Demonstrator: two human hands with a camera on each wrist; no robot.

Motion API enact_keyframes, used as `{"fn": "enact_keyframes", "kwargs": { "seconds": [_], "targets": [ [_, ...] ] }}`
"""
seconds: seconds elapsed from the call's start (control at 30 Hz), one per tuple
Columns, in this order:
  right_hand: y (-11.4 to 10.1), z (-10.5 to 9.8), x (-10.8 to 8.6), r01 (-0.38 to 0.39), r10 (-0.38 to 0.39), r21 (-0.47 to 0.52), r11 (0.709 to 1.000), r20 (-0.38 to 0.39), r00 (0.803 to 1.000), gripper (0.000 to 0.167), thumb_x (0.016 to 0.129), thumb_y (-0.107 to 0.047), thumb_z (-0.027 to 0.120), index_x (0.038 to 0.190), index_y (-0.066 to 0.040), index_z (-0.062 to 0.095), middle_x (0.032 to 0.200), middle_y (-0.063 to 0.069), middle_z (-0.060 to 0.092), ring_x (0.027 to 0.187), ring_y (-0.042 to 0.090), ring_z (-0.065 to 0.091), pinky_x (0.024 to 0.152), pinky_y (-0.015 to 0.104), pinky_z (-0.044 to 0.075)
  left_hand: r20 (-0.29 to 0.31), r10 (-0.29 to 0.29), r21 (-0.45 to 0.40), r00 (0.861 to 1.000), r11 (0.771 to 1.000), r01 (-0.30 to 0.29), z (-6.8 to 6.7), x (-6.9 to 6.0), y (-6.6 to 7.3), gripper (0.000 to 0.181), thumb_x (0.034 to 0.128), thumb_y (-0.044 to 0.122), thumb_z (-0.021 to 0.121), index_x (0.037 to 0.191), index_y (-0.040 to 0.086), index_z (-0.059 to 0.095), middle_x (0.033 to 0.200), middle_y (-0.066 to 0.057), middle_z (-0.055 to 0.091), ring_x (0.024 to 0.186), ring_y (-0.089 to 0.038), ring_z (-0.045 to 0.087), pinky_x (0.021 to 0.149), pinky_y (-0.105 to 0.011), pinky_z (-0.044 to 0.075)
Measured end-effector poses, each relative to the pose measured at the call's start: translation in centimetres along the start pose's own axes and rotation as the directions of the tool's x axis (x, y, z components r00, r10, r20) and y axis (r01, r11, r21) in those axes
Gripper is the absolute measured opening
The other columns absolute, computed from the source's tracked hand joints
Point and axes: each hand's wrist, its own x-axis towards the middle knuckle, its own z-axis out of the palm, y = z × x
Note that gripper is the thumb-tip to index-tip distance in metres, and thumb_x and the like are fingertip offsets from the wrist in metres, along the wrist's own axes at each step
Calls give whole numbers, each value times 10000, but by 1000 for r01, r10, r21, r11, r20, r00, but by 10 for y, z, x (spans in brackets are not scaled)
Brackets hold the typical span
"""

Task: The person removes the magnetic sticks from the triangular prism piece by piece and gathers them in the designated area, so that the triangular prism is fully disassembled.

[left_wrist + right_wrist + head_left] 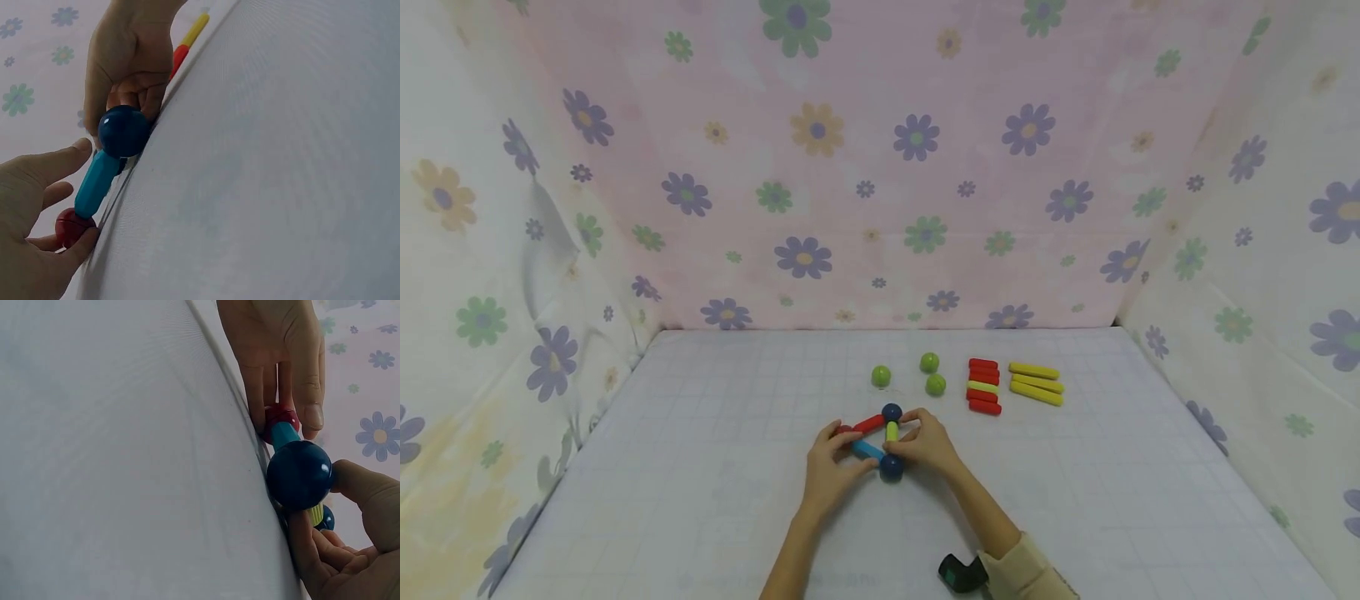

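Note:
A toy triangle of sticks and balls lies on the table between both hands. Its corners are a red ball [71,226], a near dark blue ball [891,468] and a far dark blue ball [892,412]. A red stick [869,425], a light blue stick [96,182] and a yellow-green stick [892,431] link them. My left hand [831,473] grips the triangle at the red ball, its thumb beside the light blue stick. My right hand [932,443] holds the yellow-green side, thumb by the near ball and a finger at the far ball.
Several green balls [881,376] sit beyond the triangle. To their right lie short red sticks [983,377] with a yellow-green one among them, and three longer yellow sticks [1036,384]. A black object [962,573] is by the right sleeve. Flowered cloth [880,208] walls the table.

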Motion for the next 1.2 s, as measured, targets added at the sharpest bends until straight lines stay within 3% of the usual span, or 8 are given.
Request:
{"fn": "enact_keyframes", "kwargs": {
  "seconds": [0.33,0.57,0.7,0.83,0.93,1.1,1.2],
  "targets": [
    [-1,1,-1,-9,7,60,998,23,1000,474,772,-121,744,1118,89,496,762,123,687,624,146,635,596,277,532,61,-34,84,998,996,29,13,-5,0,475,650,324,859,1022,75,700,1477,-304,210,1343,-497,204,997,-613,322],
    [-12,-5,-8,-1,-7,125,992,63,998,427,801,-49,683,1128,136,481,794,195,686,643,210,663,634,312,551,67,19,107,998,994,-26,16,-7,0,334,671,312,836,922,126,717,1488,-302,189,1367,-501,104,1005,-674,239],
    [-12,-8,-9,-38,17,195,980,108,994,437,824,-40,638,1180,145,466,836,213,684,671,243,675,672,340,560,59,55,127,997,990,-62,14,-7,1,273,680,245,805,911,121,727,1487,-314,187,1362,-527,74,999,-708,184],
    [1,-7,-3,-45,19,203,978,130,991,461,848,-82,620,1237,109,462,885,189,687,690,231,677,692,338,560,37,82,153,996,984,-87,12,-6,2,250,677,188,775,909,104,731,1476,-324,209,1352,-537,93,996,-715,178],
    [6,-9,-3,-9,-19,197,980,140,990,448,862,-73,589,1254,109,470,929,205,678,687,223,672,688,334,561,12,101,172,995,980,-102,10,-5,1,248,672,153,763,908,85,731,1465,-321,237,1342,-533,136,990,-675,266],
    [13,-15,-5,52,-69,138,989,127,990,390,886,-79,569,1244,73,530,878,150,657,680,184,633,685,319,556,-52,75,187,996,980,-65,6,-5,0,263,669,100,748,928,60,727,1431,-299,303,1316,-465,233,996,-622,307],
    [14,-18,-5,70,-82,103,992,121,989,376,896,-98,572,1241,47,552,841,115,645,686,188,620,703,323,551,-93,73,188,993,981,-54,5,-4,0,275,656,68,739,930,50,727,1316,-291,406,1215,-415,350,976,-592,311]
  ]
}}
